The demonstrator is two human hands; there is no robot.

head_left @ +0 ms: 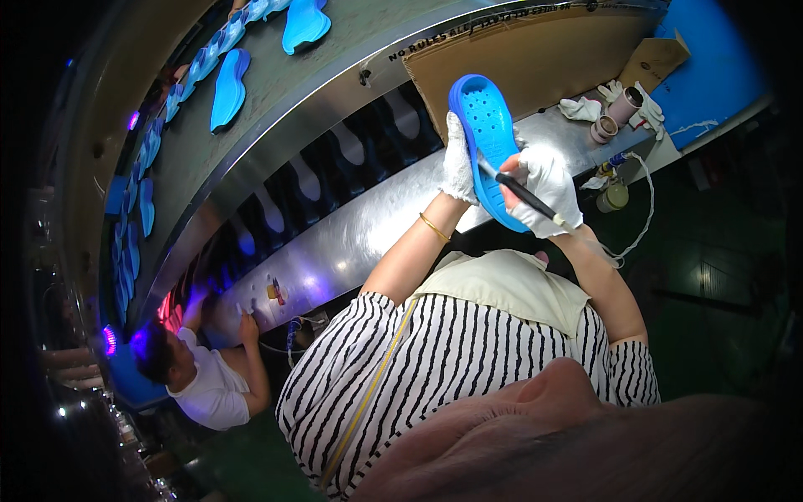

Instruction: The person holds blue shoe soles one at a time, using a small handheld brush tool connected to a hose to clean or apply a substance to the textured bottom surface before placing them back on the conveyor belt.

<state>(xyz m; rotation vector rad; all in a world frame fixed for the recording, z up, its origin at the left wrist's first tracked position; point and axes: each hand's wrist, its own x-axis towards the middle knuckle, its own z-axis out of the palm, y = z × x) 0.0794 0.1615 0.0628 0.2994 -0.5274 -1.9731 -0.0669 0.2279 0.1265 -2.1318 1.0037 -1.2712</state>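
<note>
My left hand (457, 163), in a white glove, grips the near-left edge of a blue shoe sole (488, 121). The sole is held tilted above the metal ledge, with its hollow, hole-dotted side facing me. My right hand (549, 186), in a white glove with bare fingertips, is closed round a slim brush-like tool (530, 197) with a black handle. A pale tube or cord trails from the handle's rear end. The tool's light tip reaches the left edge of the sole; its exact kind is hard to make out.
Beyond a metal rail, a conveyor belt (276, 79) carries several blue soles (230, 90). Cardboard (510, 63) leans behind the ledge (368, 205). Tape rolls (626, 105) and white gloves (580, 109) lie at right. A jar (613, 197) hangs below. A co-worker (213, 376) works at lower left.
</note>
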